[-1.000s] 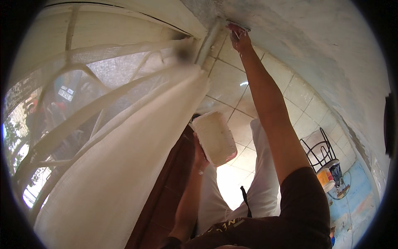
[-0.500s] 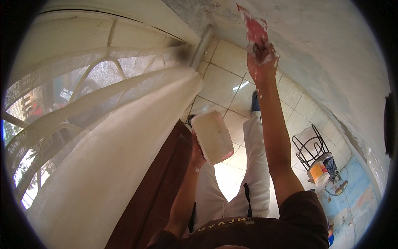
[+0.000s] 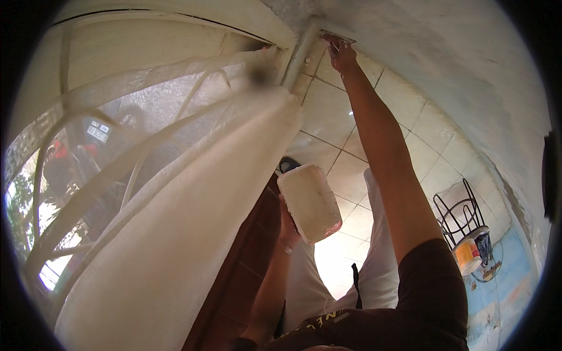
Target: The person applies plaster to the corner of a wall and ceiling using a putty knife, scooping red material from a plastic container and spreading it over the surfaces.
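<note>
Whitish tub occupies left hand; right hand grips scraper.

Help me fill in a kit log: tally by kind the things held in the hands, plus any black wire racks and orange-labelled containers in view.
Flat tool, in the right hand: 1
Pale tub, in the left hand: 1
Black wire rack: 1
Orange-labelled container: 1
Total: 4
</note>
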`<state>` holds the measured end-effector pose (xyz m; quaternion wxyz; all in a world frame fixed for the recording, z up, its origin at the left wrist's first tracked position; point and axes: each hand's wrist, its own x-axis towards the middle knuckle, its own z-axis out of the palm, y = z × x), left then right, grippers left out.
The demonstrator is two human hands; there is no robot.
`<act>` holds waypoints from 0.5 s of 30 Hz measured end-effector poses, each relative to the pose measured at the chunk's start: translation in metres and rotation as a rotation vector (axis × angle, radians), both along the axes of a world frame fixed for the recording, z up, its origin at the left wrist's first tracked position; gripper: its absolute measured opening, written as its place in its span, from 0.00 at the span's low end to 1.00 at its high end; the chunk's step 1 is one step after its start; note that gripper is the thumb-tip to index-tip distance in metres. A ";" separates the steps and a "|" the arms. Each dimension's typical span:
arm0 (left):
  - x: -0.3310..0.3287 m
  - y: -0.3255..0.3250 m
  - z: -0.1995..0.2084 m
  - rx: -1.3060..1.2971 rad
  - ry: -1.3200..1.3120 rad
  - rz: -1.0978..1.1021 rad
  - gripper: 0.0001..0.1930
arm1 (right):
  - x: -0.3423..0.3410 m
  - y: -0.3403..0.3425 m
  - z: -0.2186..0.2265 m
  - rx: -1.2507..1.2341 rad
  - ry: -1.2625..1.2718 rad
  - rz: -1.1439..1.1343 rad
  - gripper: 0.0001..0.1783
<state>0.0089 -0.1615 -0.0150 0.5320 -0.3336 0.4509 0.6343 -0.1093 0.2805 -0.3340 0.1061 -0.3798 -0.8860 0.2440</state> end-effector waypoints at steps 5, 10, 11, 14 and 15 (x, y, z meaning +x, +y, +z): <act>0.000 0.010 -0.003 0.002 -0.219 0.128 0.38 | -0.018 0.058 0.018 -0.373 -0.020 -0.263 0.22; -0.002 0.001 0.000 0.158 -0.019 -0.017 0.40 | -0.022 0.033 0.129 -1.531 1.132 -0.681 0.15; -0.004 0.002 0.004 0.145 -0.048 -0.001 0.41 | -0.017 0.030 0.161 -1.608 1.216 -0.706 0.14; -0.002 0.014 0.017 0.158 -0.131 0.003 0.43 | 0.010 0.030 0.267 -1.670 1.377 -0.814 0.13; -0.002 0.019 0.021 0.170 -0.148 -0.003 0.43 | 0.022 0.031 0.301 -1.686 1.428 -0.852 0.14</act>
